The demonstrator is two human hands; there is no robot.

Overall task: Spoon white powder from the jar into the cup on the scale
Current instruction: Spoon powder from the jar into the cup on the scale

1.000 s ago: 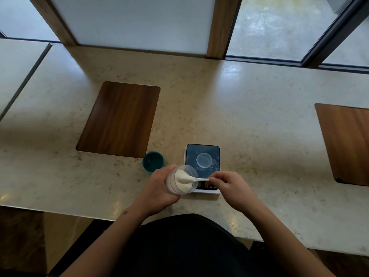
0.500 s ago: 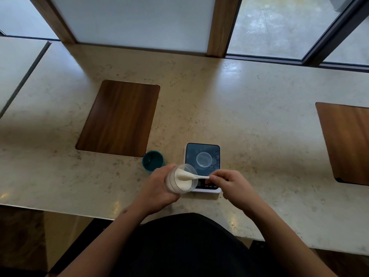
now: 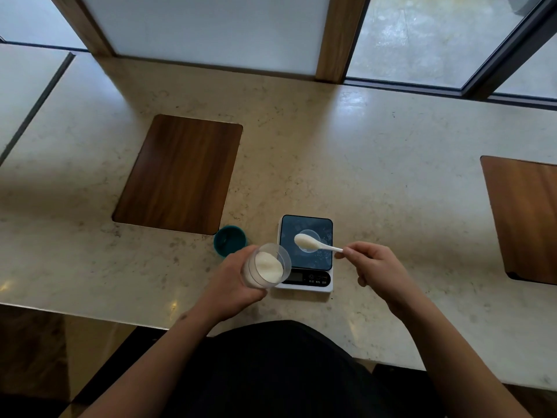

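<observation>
Loaded spoon (image 3: 313, 242) over cup (image 3: 308, 240) on scale (image 3: 306, 253).
R hand (image 3: 375, 268) pinches spoon handle, bowl heaped w/ white powder. L hand (image 3: 233, 282) wraps clear jar (image 3: 265, 270), tilted, just left of scale; teal lid (image 3: 229, 240) far-left of jar.

You stood at what looked like an office or café: long marble surface (image 3: 376, 164) w/ inlaid wood panels (image 3: 180, 173), by floor-level windows (image 3: 422, 34).
</observation>
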